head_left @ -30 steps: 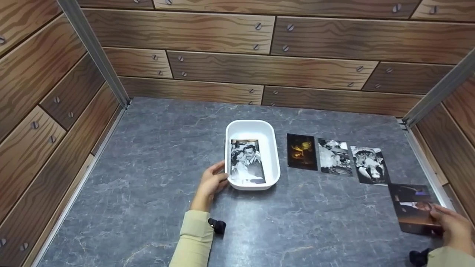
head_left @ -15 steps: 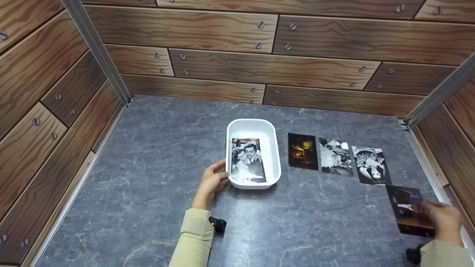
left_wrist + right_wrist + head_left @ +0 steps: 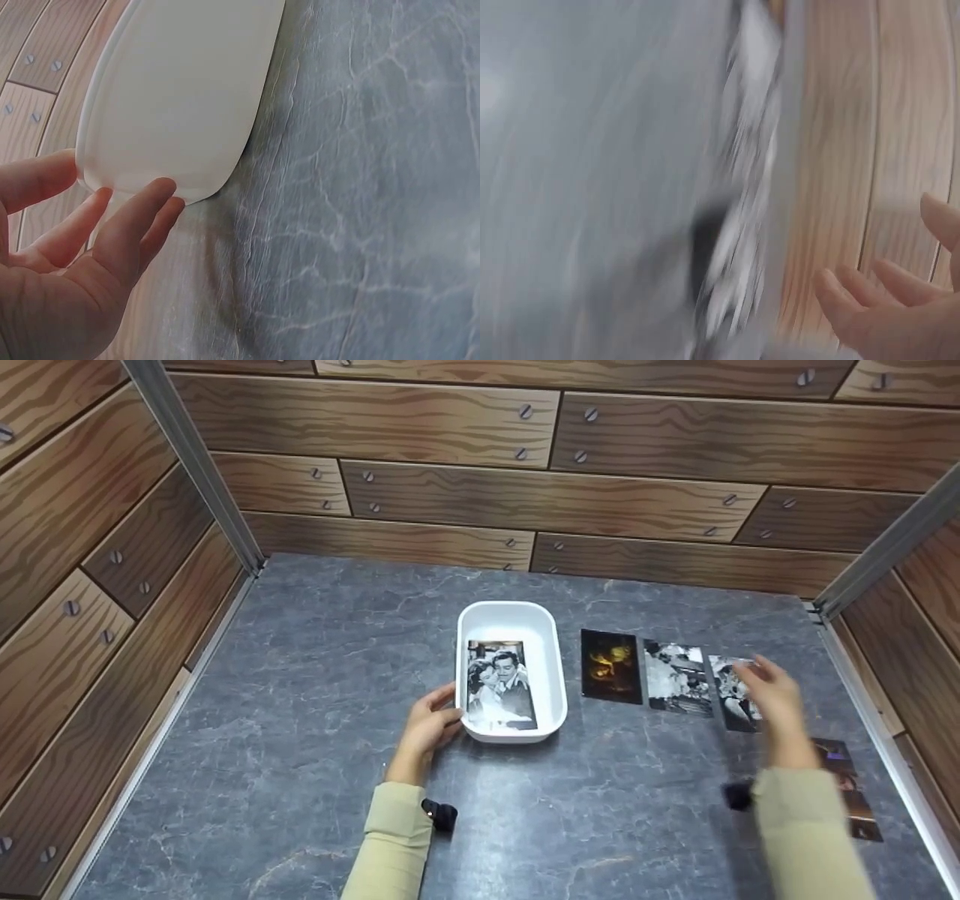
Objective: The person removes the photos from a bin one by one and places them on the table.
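A white tray (image 3: 553,660) sits mid-table with a black-and-white photo of a couple (image 3: 500,685) lying in it. My left hand (image 3: 431,725) rests its straight fingers against the tray's near left corner; the left wrist view shows the fingertips (image 3: 161,199) touching the tray wall (image 3: 176,97). Right of the tray lie a dark orange-lit photo (image 3: 610,666), a black-and-white photo (image 3: 677,677) and a third (image 3: 729,690), partly behind my right hand (image 3: 772,697). That hand hovers there empty, fingers loosely spread. A dark colour photo (image 3: 851,787) lies flat near the table's right edge.
The grey marbled table (image 3: 315,690) is walled on three sides by wood-grain panels (image 3: 450,502). The right wrist view is motion-blurred and shows only my relaxed fingers (image 3: 885,300) before a panel.
My right hand let go of the dark colour photo near the right edge and swung up and left over the third photo. The left hand and tray stayed put.
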`<state>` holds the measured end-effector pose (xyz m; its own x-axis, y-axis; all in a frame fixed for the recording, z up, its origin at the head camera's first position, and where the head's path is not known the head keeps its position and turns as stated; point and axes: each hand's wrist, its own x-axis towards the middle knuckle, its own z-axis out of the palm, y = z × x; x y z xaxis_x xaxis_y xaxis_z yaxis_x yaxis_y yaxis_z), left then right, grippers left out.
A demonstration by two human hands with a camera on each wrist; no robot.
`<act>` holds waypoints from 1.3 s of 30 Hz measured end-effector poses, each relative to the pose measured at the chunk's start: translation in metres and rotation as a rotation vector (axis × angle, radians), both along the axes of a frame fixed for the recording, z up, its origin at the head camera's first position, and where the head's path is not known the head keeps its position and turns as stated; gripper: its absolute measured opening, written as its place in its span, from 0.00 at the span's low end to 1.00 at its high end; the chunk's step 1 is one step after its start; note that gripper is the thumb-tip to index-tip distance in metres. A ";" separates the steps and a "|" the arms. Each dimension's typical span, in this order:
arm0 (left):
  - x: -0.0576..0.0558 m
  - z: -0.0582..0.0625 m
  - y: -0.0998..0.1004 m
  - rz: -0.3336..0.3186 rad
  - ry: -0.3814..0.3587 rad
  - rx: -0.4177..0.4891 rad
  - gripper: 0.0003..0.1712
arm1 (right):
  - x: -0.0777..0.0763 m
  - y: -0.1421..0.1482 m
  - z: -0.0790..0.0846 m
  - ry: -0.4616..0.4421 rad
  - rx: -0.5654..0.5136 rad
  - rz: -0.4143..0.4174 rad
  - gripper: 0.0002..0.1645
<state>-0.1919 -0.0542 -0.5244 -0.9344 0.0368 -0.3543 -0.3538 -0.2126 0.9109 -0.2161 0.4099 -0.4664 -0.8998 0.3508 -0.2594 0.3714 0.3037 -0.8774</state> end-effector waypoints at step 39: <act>-0.001 0.001 0.002 0.009 -0.024 0.014 0.34 | -0.029 -0.298 -0.047 -0.121 0.209 0.201 0.49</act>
<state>-0.1927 -0.0526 -0.5236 -0.9260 0.0334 -0.3760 -0.3734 -0.2281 0.8992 -0.2453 0.1119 -0.5129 -0.9235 0.2259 -0.3101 0.3836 0.5507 -0.7414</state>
